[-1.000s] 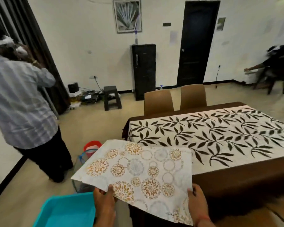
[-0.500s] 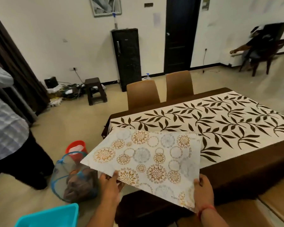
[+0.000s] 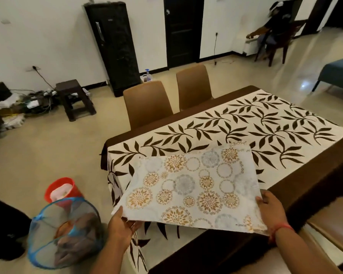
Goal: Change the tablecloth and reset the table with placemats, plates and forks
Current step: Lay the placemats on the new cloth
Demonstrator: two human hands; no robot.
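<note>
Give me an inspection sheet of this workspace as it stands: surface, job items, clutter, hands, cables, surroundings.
Surface: table covered by leaf-print tablecloth with a brown border; no plates or forks seen.
Job's things: one floral placemat held over the table's near corner, far edge at the cloth, not yet laid flat.
Clutter: blue mesh basket and red bucket on the floor left of the table.
Grippers: left hand grips the placemat's near-left corner; right hand grips its right edge.
Cables: tangled wires by the wall, next to a dark stool.
Surroundings: two brown chairs at the far side; black cabinet; a person seated far right.
</note>
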